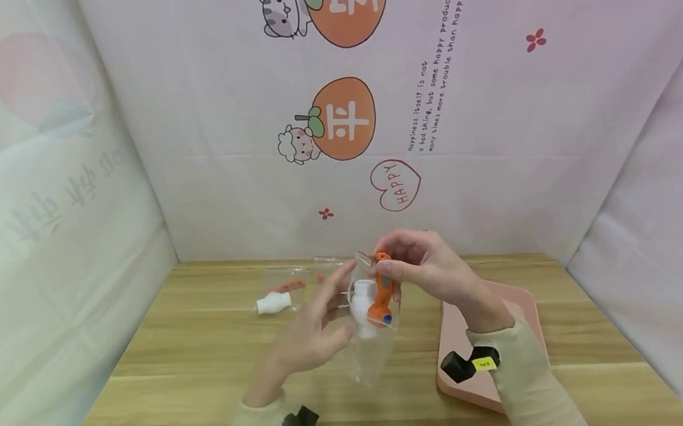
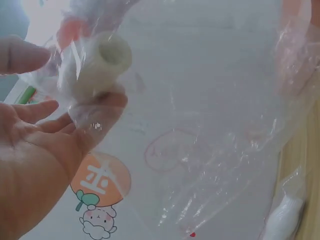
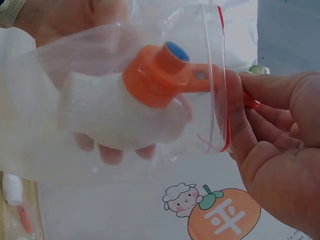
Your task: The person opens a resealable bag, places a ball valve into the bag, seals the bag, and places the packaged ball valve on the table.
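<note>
A clear zip bag (image 3: 45,150) with a red strip at its mouth holds a white valve body (image 1: 361,307). An orange valve handle (image 3: 155,75) with a blue round end lies partly inside the bag mouth, against the white body. My right hand (image 1: 430,266) pinches the handle's narrow end at the bag's edge. Behind the bag, my left hand (image 1: 314,335) supports the white body (image 2: 92,65) with its fingers; the thumb stands apart. Several left fingertips (image 3: 111,154) show through the plastic below the body.
On the wooden table (image 1: 166,394), another bag with a white valve body (image 1: 274,303) and an orange piece (image 1: 287,287) lies to the left. More bagged plastic lies behind the left hand. A pink tray (image 1: 452,348) sits under the right forearm. A printed cloth wall (image 1: 237,183) closes the back.
</note>
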Action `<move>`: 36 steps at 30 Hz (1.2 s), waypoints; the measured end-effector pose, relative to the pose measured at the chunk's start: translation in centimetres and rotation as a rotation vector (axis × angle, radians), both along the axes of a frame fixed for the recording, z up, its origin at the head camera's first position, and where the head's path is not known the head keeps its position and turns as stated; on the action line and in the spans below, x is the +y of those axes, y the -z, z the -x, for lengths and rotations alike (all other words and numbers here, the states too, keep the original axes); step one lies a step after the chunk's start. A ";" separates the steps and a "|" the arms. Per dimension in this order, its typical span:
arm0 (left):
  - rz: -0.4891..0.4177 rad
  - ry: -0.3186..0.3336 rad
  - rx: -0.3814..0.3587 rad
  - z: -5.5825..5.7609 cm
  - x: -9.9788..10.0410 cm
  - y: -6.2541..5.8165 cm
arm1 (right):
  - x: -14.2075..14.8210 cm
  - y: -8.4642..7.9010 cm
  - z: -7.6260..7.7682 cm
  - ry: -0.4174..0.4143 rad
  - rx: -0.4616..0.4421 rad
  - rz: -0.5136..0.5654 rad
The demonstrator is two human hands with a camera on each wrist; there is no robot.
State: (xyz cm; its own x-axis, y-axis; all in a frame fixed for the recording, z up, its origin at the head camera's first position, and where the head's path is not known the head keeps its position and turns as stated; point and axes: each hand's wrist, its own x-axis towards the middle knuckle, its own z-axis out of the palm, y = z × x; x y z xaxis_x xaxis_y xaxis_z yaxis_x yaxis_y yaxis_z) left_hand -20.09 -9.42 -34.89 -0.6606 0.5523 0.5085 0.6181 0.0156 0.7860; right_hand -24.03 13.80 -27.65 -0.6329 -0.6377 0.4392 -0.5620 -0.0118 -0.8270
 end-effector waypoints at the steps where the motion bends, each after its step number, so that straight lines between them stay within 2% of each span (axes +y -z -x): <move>1: -0.012 0.024 0.009 0.0 -0.1 0.0 | 0.1 -0.1 -0.1 -0.009 0.000 -0.002; 4: -0.041 0.078 0.031 0.2 -0.4 0.0 | 0.3 -0.5 -0.4 -0.050 0.010 -0.011; 8: -0.070 0.132 -0.008 0.3 -0.5 0.1 | 0.4 -1.0 -0.8 -0.139 0.057 -0.018; 14: -0.113 0.177 -0.034 0.3 -0.8 0.1 | 0.2 -1.6 -0.9 -0.342 0.189 -0.056; 18: -0.060 0.215 -0.041 0.3 -1.0 0.2 | -0.1 -1.8 -1.1 -0.472 0.223 -0.114; 21: -0.006 0.236 -0.050 0.3 -1.0 0.2 | -0.2 -1.8 -1.3 -0.522 0.216 -0.169; 23: 0.008 0.239 -0.039 0.3 -1.0 0.3 | -0.3 -1.8 -1.4 -0.521 0.209 -0.210; 26: 0.013 0.218 -0.012 0.4 -0.8 0.4 | -0.3 -1.8 -1.7 -0.474 0.200 -0.266; 34: -0.052 0.053 0.026 0.3 -0.5 0.3 | -0.4 -1.6 -2.6 -0.281 0.293 -0.363; 36: -0.076 0.017 0.029 0.1 -0.4 0.2 | -0.6 -1.5 -2.9 -0.249 0.343 -0.379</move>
State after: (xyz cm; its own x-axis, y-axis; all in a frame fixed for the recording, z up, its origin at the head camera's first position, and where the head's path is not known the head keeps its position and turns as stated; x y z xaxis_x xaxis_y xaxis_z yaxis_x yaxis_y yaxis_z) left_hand -20.23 -9.82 -35.09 -0.6359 0.5225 0.5679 0.6400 -0.0541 0.7665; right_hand -21.16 13.20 -26.15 -0.3046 -0.9026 0.3043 -0.8175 0.0838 -0.5697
